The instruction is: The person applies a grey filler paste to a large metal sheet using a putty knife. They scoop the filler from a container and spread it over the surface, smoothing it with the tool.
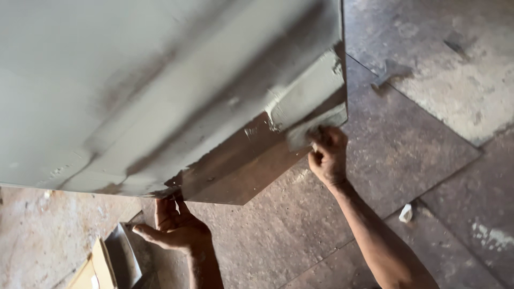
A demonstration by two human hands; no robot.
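Observation:
A large panel coated in pale grey-green putty fills the upper left; a bare brown patch shows near its lower edge. My right hand grips a flat putty scraper pressed against the panel's lower right corner, where fresh putty lies in a wide smooth stroke. My left hand reaches up under the panel's bottom edge, fingers touching the underside and thumb spread out to the left.
Worn, stained brown floor sheets lie to the right and below. A small white scrap rests on the floor near my right forearm. A flat metal blade and a piece of cardboard sit at the lower left.

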